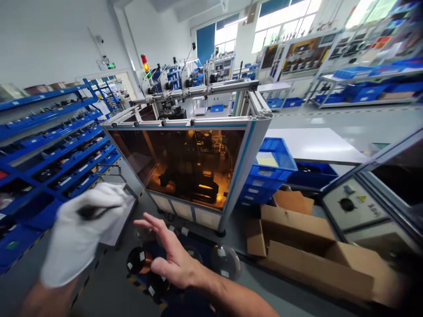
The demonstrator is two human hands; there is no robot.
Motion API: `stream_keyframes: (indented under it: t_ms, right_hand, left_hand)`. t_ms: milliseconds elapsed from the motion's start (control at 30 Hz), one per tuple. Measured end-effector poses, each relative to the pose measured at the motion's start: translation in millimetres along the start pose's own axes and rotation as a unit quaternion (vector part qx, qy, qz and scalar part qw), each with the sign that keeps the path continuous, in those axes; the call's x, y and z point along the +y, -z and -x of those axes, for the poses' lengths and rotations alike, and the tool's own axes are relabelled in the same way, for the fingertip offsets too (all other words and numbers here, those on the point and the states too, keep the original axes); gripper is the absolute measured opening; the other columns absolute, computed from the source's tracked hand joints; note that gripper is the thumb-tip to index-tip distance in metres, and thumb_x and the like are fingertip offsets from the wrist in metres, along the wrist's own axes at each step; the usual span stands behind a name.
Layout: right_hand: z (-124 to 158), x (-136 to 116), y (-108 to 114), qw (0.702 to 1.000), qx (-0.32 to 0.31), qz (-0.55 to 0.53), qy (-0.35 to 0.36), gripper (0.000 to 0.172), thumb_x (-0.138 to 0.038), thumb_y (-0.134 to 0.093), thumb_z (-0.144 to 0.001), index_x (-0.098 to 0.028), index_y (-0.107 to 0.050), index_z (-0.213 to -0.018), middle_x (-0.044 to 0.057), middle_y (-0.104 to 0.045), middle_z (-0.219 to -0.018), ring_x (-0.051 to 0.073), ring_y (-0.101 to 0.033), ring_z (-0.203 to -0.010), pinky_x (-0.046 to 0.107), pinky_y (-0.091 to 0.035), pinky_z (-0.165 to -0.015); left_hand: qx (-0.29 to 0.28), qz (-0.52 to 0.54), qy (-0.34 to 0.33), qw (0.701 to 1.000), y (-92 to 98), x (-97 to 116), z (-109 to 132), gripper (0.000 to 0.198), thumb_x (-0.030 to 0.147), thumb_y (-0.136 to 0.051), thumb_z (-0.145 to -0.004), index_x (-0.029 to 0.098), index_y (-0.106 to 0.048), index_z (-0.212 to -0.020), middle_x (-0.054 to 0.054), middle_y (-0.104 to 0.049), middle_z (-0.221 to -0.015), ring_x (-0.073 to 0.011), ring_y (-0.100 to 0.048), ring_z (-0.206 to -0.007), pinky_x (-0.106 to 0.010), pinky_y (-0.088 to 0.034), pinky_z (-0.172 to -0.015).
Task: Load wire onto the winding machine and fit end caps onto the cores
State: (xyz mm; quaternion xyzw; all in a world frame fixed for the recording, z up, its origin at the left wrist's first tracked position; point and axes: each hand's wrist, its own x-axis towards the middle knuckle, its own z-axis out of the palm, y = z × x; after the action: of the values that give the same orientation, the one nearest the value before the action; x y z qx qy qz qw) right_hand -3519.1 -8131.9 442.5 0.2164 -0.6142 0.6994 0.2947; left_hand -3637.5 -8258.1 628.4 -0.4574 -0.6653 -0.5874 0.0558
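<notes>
General illumination bright. Daylight enters through overexposed windows point(287, 24) at one o'clock. Glare noted on the white tabletop point(310, 143) at three o'clock. Central amber panel point(178, 163) dim, with orange glow behind. Gloved left hand point(76, 235) at eight o'clock motion-blurred. Wide-angle stretching toward the edges; right margin smeared, darkening heavily at four o'clock.

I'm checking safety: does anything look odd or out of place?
The left hand wears a white glove, while the right hand is bare: an odd mismatch. A cardboard box stands open, flaps splayed, untidily near the machine. No spill shows.
</notes>
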Motion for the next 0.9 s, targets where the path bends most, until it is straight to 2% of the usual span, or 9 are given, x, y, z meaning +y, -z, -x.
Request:
stream_keyframes:
  t_ms: [133,233,333,433,533,633,733,833,900]
  right_hand:
    - [-39.5,-24.6,-17.1,0.989,0.095,-0.114,0.008,0.047,-0.049,-0.064,-0.113,-0.03,-0.05,-0.153,0.006,-0.075,-0.116,0.017,-0.073,-0.103,0.035,-0.058,-0.094]
    - [-50.7,-13.4,-17.1,0.977,0.159,-0.125,-0.072,0.035,-0.053,-0.062,-0.114,-0.027,-0.055,-0.136,-0.006,-0.057,-0.084,0.008,-0.051,-0.064,0.021,-0.046,-0.063]
    - [-58.4,7.6,-15.2,0.964,0.235,-0.053,-0.115,0.035,-0.057,-0.062,-0.113,-0.023,-0.061,-0.123,-0.009,-0.039,-0.075,0.007,-0.028,-0.057,0.019,-0.027,-0.051]
    - [-71.7,27.9,-19.6,0.946,0.311,0.012,-0.095,0.036,-0.057,-0.064,-0.112,-0.021,-0.064,-0.111,-0.009,-0.034,-0.071,0.007,-0.024,-0.058,0.021,-0.02,-0.052]
    - [-89.4,46.0,-27.7,0.936,0.34,0.05,-0.076,0.034,-0.055,-0.065,-0.112,-0.021,-0.065,-0.11,-0.01,-0.032,-0.067,0.007,-0.025,-0.057,0.021,-0.019,-0.052]
    - [-104.1,61.1,-30.4,0.92,0.376,0.081,-0.077,0.035,-0.056,-0.069,-0.109,-0.021,-0.066,-0.108,-0.01,-0.032,-0.066,0.007,-0.026,-0.054,0.021,-0.02,-0.05]
    - [-114.1,70.5,-22.0,0.898,0.419,0.093,-0.093,0.04,-0.057,-0.076,-0.104,-0.021,-0.062,-0.094,-0.01,-0.033,-0.066,0.006,-0.022,-0.053,0.021,-0.018,-0.048]
    - [-127.6,73.3,-3.9,0.875,0.468,0.088,-0.085,0.049,-0.054,-0.082,-0.1,-0.021,-0.051,-0.081,-0.011,-0.032,-0.063,0.005,-0.022,-0.052,0.019,-0.021,-0.048]
    - [-142.0,72.5,10.9,0.864,0.496,0.065,-0.056,0.051,-0.051,-0.083,-0.1,-0.022,-0.047,-0.079,-0.012,-0.03,-0.061,0.005,-0.022,-0.051,0.018,-0.024,-0.047]
  left_hand:
    - [-0.05,0.08,0.091,0.991,-38.0,-43.3,-10.0,0.01,0.025,-0.095,-0.077,0.029,-0.085,-0.079,0.002,-0.081,-0.089,-0.0122,-0.075,-0.082,-0.017,-0.061,-0.076]
    - [-0.065,0.134,0.128,0.98,-52.6,-71.0,-22.8,0.013,0.025,-0.097,-0.072,0.025,-0.085,-0.078,0.001,-0.08,-0.085,-0.012,-0.074,-0.08,-0.017,-0.06,-0.076]
    - [-0.086,0.176,0.133,0.972,-50.4,-88.8,-39.5,0.016,0.023,-0.099,-0.068,0.022,-0.085,-0.075,0.0,-0.079,-0.083,-0.0117,-0.072,-0.078,-0.017,-0.058,-0.076]
    - [-0.121,0.235,0.16,0.951,-39.9,-107.4,-57.5,0.021,0.019,-0.101,-0.062,0.021,-0.082,-0.071,0.0,-0.077,-0.079,-0.0119,-0.069,-0.073,-0.02,-0.056,-0.072]
    - [-0.143,0.288,0.181,0.929,-28.4,-132.6,-84.5,0.02,0.024,-0.099,-0.069,0.022,-0.08,-0.072,0.001,-0.075,-0.078,-0.0128,-0.067,-0.073,-0.023,-0.056,-0.073]
    - [-0.112,0.346,0.169,0.916,-21.3,-158.7,-132.4,0.024,0.032,-0.096,-0.078,0.023,-0.074,-0.073,0.002,-0.069,-0.075,-0.0122,-0.064,-0.075,-0.024,-0.057,-0.08]
    - [-0.053,0.417,0.136,0.897,-29.3,-174.9,-199.6,0.035,0.044,-0.095,-0.079,0.024,-0.067,-0.08,0.003,-0.065,-0.076,-0.0128,-0.066,-0.077,-0.029,-0.061,-0.083]
    - [0.017,0.317,0.0,0.948,-60.0,-177.2,-271.0,0.031,0.05,-0.089,-0.086,0.026,-0.071,-0.096,-0.002,-0.075,-0.095,-0.018,-0.073,-0.098,-0.033,-0.061,-0.094]
    - [-0.001,0.217,-0.087,0.972,-89.7,-176.8,-315.8,0.031,0.05,-0.086,-0.09,0.024,-0.074,-0.102,-0.006,-0.079,-0.109,-0.0219,-0.072,-0.112,-0.036,-0.058,-0.103]
